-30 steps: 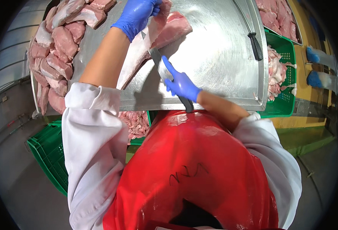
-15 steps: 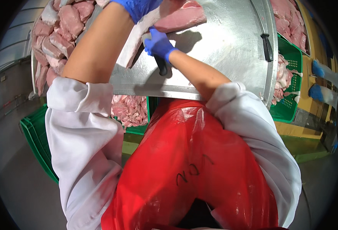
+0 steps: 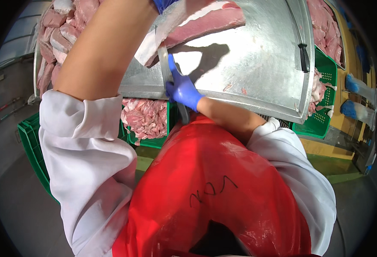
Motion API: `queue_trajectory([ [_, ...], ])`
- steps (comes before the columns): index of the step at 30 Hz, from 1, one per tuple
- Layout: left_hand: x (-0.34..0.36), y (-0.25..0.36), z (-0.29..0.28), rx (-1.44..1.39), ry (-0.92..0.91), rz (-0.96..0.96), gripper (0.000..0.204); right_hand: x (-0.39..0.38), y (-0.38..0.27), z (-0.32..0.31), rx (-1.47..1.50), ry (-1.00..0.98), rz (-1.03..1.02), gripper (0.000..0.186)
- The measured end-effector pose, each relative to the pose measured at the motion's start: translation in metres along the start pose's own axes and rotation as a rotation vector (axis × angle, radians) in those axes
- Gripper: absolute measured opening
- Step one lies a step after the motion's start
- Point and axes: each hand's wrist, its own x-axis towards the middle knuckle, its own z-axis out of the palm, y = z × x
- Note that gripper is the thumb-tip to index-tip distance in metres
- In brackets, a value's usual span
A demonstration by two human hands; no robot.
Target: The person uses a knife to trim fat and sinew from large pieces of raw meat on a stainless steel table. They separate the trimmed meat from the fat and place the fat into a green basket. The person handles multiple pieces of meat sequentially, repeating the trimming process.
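My right hand (image 3: pixel 183 91), in a blue glove, is closed around a knife (image 3: pixel 163 64) near the front edge of the metal work table (image 3: pixel 261 60). The blade points away from me, its far end at a long piece of pink meat with white fat (image 3: pixel 212 25). Below the fist, the dark handle sticks out towards my red apron. At the top edge, only the wrist part of my gloved left hand (image 3: pixel 165 4) shows, beside the same meat. Its fingers are out of sight.
Many pieces of meat (image 3: pixel 75 25) lie piled at the left. Below the table's front edge, a green crate (image 3: pixel 150 143) holds trimmings. On the right are a black-handled tool (image 3: pixel 304 58), another green crate (image 3: pixel 325 92) and a tray of meat (image 3: pixel 325 25).
My right hand has drawn the knife towards me, to the table's front edge, and more blade now shows. My left hand has moved farther out past the top edge.
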Motion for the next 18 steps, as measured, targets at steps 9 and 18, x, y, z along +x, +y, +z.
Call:
queue_trajectory([
  [9,-0.052,0.034,-0.011,-0.031,-0.031,0.119,0.011,0.012,-0.032,0.047,-0.011,0.101,-0.053,0.091],
  [18,-0.074,0.066,-0.039,0.05,0.006,0.186,0.01,-0.007,-0.056,0.087,0.206,-0.084,0.28,0.088],
])
